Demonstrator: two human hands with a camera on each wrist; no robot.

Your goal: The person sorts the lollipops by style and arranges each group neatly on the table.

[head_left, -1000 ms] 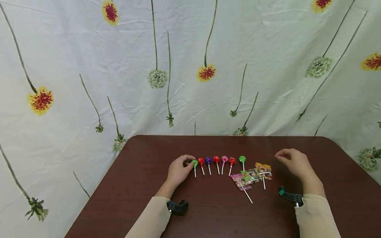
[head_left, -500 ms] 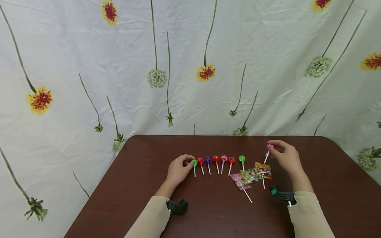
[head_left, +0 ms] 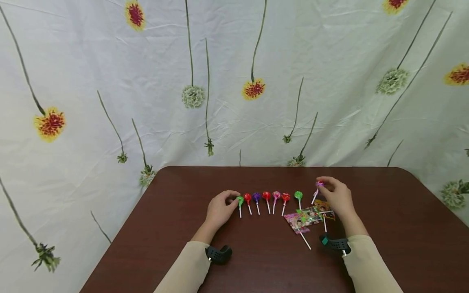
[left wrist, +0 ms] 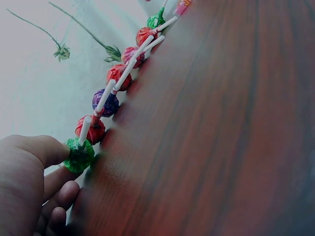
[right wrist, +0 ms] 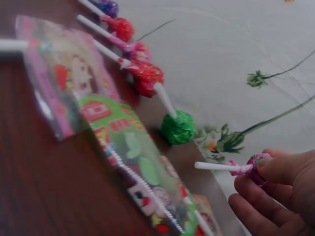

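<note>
My left hand (head_left: 220,209) pinches the green-wrapped lollipop (left wrist: 78,155) at the left end of a row on the table. Thumb and a finger lie on its round head. My right hand (head_left: 339,198) holds a pink-and-purple lollipop (right wrist: 256,168) by its head, with its white stick pointing back and down. That hand is just right of the row's other green lollipop (head_left: 298,195), apart from it. Between the two green ones stand red, purple and pink lollipops, among them the purple one (head_left: 256,197). The right fingers partly hide the held lollipop's head.
In front of the row's right end lie flat-packed lollipops: a pink packet (head_left: 296,224), a green packet (head_left: 310,216) and an orange packet (head_left: 325,205), overlapping. The brown table (head_left: 264,264) ends at a flower-printed cloth (head_left: 227,122) behind.
My right hand came in from the right, brought the pink-and-purple lollipop into view, and carried it left toward the row's right end. The left hand stayed on its green lollipop.
</note>
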